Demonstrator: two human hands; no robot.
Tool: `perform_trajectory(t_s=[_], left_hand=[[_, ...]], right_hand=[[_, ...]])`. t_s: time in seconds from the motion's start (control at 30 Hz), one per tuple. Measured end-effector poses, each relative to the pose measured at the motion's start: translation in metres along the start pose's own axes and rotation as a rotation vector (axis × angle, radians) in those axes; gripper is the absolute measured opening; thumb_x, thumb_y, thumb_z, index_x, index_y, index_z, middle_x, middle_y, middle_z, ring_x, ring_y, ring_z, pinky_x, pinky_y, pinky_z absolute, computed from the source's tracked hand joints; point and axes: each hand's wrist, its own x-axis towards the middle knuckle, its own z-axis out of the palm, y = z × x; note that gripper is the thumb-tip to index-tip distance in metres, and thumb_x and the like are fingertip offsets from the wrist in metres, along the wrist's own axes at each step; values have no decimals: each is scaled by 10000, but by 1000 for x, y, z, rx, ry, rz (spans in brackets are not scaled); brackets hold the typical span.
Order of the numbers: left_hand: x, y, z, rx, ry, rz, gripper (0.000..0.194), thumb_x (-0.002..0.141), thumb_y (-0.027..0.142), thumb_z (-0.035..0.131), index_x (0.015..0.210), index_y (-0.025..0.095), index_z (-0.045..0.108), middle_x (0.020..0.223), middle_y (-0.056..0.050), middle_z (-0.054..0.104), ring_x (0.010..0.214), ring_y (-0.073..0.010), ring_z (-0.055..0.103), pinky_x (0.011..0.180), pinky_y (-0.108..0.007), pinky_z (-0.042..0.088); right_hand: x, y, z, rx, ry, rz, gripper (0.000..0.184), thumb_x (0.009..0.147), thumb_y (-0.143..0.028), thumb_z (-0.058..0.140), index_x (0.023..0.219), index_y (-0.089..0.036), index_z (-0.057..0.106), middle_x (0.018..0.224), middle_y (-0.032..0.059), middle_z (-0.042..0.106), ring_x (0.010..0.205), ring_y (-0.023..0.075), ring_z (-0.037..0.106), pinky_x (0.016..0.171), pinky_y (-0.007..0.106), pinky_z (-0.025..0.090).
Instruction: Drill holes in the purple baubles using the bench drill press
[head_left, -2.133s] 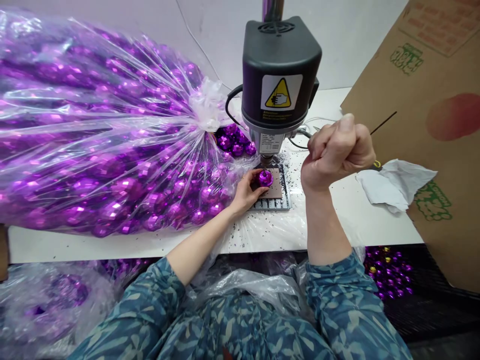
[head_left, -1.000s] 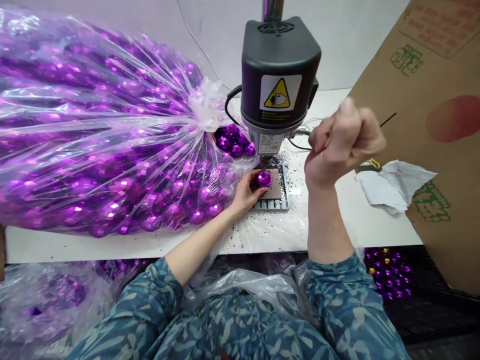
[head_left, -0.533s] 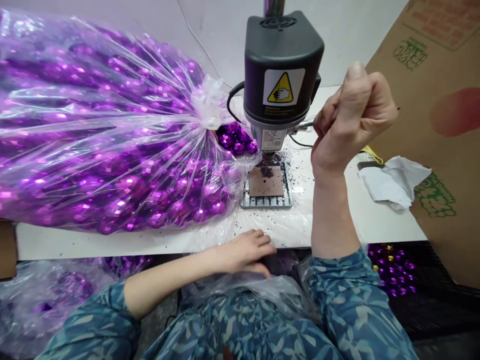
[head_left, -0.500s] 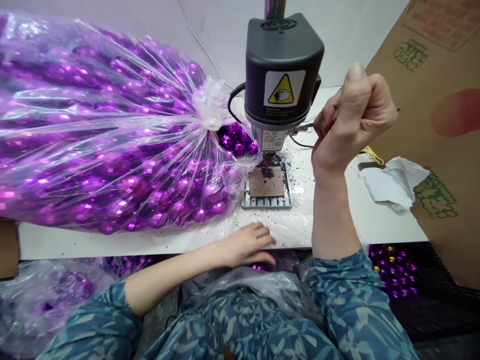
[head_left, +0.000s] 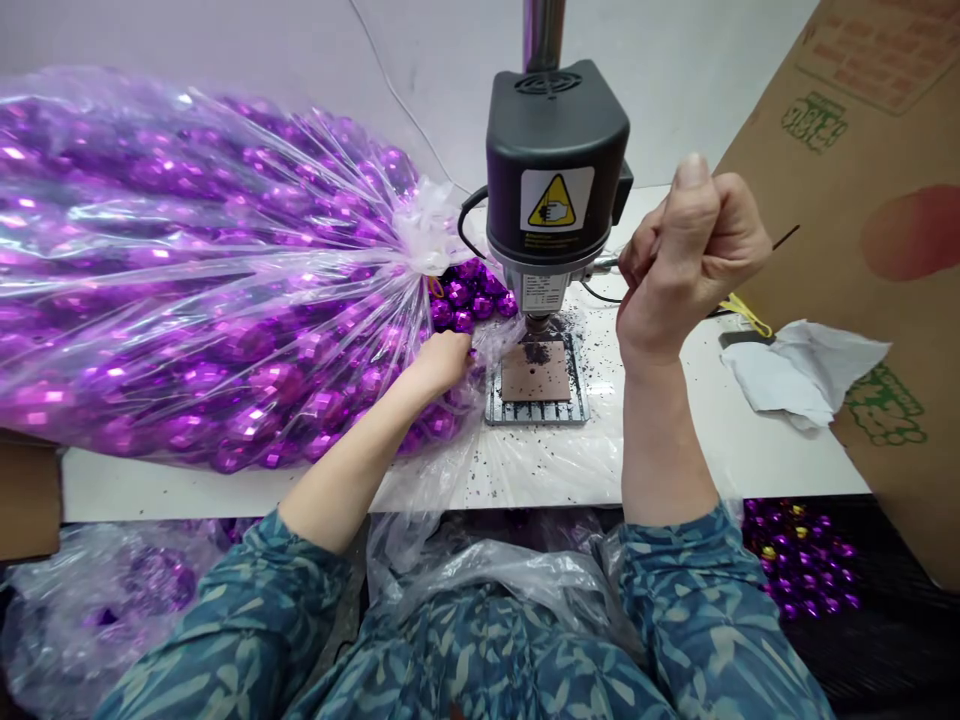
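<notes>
My left hand (head_left: 446, 360) is at the mouth of a big clear plastic bag, right by a small pile of shiny purple faceted balls (head_left: 480, 292). Its fingers point away and down, hidden behind the back of the hand. Raised at the right, my right hand (head_left: 686, 260) is closed around the lever (head_left: 606, 264) of a small drill press (head_left: 556, 165). Below the chuck, a brown pad (head_left: 536, 372) with a small hole lies on the slotted metal base (head_left: 536, 412), dusted with dark shavings.
The bag (head_left: 225, 290), full of purple balls, fills the left of the white table (head_left: 750, 450). White crumpled paper (head_left: 802, 370) lies at right beside a cardboard box (head_left: 885, 330). Below the table's edge at right is a dark crate holding purple balls (head_left: 802, 560).
My left hand has moved up and forward from the table's front edge to the balls at the bag's mouth. My right hand stays closed on the lever. The view has shifted slightly.
</notes>
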Motion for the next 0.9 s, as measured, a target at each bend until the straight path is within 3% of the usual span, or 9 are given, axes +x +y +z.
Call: perform_trajectory(t_s=[0.17, 0.3, 0.47, 0.53, 0.6, 0.67, 0.73, 0.8, 0.9], left_hand=[[-8, 14, 10, 170, -154, 1, 459, 820, 121, 681, 1270, 210, 664, 1174, -196, 693, 1020, -386, 739, 892, -475, 574], [-11, 22, 16, 105, -19, -51, 387, 908, 114, 586, 1277, 205, 657, 1225, -215, 614, 1091, -408, 702, 887, -521, 571], [-33, 27, 6, -504, 397, 113, 402, 926, 190, 654, 1320, 252, 606, 1204, -123, 598, 1054, -282, 683, 940, -461, 584], [-47, 36, 4, -882, 348, 167, 397, 951, 269, 654, 1336, 276, 561, 1176, -97, 648, 1000, -234, 702, 889, -413, 613], [-57, 47, 9, -1220, 153, 149, 362, 975, 349, 628, 1316, 273, 532, 1140, -91, 702, 932, -213, 731, 829, -398, 636], [-62, 55, 21, -1451, -49, 75, 345, 977, 428, 619, 1258, 250, 530, 1116, -96, 733, 878, -212, 753, 796, -408, 648], [-60, 57, 38, -1567, -153, -7, 402, 930, 490, 684, 1194, 229, 530, 1092, -97, 748, 851, -216, 763, 790, -417, 652], [-52, 55, 55, -1592, -91, -71, 505, 836, 497, 801, 1153, 218, 524, 1071, -88, 755, 864, -212, 764, 802, -401, 646], [-34, 47, 74, -1510, 180, -150, 601, 722, 457, 904, 1113, 203, 525, 1041, -67, 754, 910, -183, 744, 829, -341, 614]], right_hand=[[-1, 0, 1, -3, -2, -12, 574, 904, -627, 565, 638, -240, 236, 472, -86, 289, 405, 20, 239, 467, 263, 247], [-2, 0, -2, -73, -24, 1, 570, 921, -636, 530, 646, -239, 229, 480, -86, 288, 415, 11, 259, 480, 254, 274], [-3, 0, -3, -58, -16, -11, 538, 944, -554, 555, 641, -225, 256, 479, -89, 292, 402, 6, 278, 474, 229, 254], [-3, 0, -3, -17, -9, -17, 522, 944, -521, 574, 643, -223, 269, 477, -91, 285, 396, 10, 280, 469, 232, 233], [-3, -1, -2, -2, -3, -14, 512, 947, -504, 578, 649, -225, 268, 484, -91, 271, 396, 13, 287, 470, 235, 227], [-4, 0, -3, -8, -15, 2, 496, 959, -488, 564, 658, -228, 269, 499, -89, 264, 407, 17, 301, 483, 236, 245], [-4, 0, -3, -22, -25, 14, 488, 967, -487, 552, 662, -229, 272, 507, -86, 265, 420, 20, 307, 494, 239, 263], [-4, 1, -3, -35, -26, 12, 507, 960, -518, 549, 655, -230, 264, 500, -85, 272, 423, 20, 298, 490, 244, 266], [-3, 1, -3, -3, -18, -2, 546, 925, -564, 576, 634, -229, 258, 474, -89, 298, 403, 13, 269, 458, 244, 256]])
